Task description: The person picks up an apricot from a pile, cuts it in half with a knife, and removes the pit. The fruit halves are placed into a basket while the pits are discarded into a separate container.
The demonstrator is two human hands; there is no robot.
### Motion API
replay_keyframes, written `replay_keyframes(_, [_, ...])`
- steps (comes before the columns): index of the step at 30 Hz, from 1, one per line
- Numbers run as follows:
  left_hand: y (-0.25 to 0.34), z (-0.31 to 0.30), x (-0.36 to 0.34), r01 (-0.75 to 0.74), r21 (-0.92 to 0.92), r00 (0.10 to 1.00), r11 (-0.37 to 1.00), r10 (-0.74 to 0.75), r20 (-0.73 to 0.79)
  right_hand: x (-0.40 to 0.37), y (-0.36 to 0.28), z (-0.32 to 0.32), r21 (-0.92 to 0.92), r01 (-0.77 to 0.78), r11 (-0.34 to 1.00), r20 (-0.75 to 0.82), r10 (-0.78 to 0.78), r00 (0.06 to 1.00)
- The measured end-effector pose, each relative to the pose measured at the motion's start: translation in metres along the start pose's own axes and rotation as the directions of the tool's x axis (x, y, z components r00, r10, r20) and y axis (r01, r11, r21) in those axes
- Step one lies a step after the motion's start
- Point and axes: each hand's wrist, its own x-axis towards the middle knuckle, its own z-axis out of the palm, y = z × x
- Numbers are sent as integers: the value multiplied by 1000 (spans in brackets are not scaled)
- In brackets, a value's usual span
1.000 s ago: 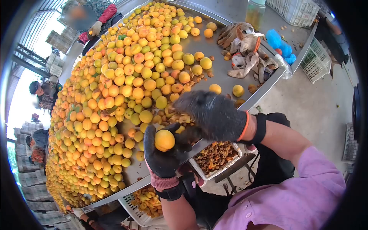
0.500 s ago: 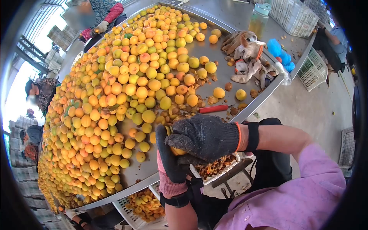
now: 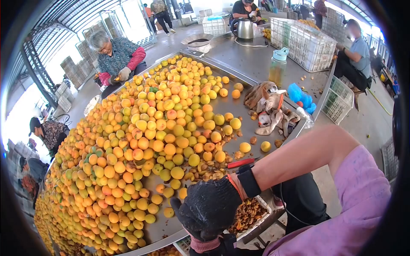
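Observation:
My right hand (image 3: 210,209), in a dark grey knit glove with an orange edge, is closed over my left at the table's near edge. Of my left hand (image 3: 176,205), only a black-gloved finger and the pink cuff below show; the rest is covered. Whatever lies between the hands is hidden. Beyond them a big heap of apricots (image 3: 141,143) spreads over the metal table (image 3: 156,224). A red-handled knife (image 3: 241,163) rests among scraps past my right wrist. Under that wrist stands a white crate of brown pits and scraps (image 3: 248,215).
Crumpled cloth gloves (image 3: 270,109), a blue plastic bag (image 3: 301,97) and a water bottle (image 3: 277,68) lie or stand toward the right. White crates (image 3: 303,45) and a kettle (image 3: 245,30) are farther back. Co-workers sit around, one (image 3: 119,59) across the heap.
The view has tilted up, showing more of the hall. My hands sit lower in view, and the right has turned over the left, covering the yellow-orange fruit that showed between them.

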Motion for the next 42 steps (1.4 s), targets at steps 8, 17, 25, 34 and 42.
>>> replay_keyframes(8, [12, -36, -22, -134, -432, 962, 892, 221, 158, 29, -14, 95, -42, -510, 859, -416, 449, 791])
replay_keyframes(17, [15, -82, -108, -296, -218, 955, 930, 285, -82, 25, -41, 129, -113, -555, 824, -380, 480, 790])
replay_keyframes(25, [23, -90, -114, -323, -31, 940, 946, 317, -124, 50, -12, 82, -317, -409, 856, -293, 322, 900])
replay_keyframes(34, [35, -94, -86, -379, 229, 892, 896, 420, -165, 37, -33, 77, -466, 28, 884, -156, -113, 981])
replay_keyframes(42, [31, -91, -61, -421, 431, 860, 798, 502, -90, 30, -30, 77, -408, 98, 908, -139, -168, 976])
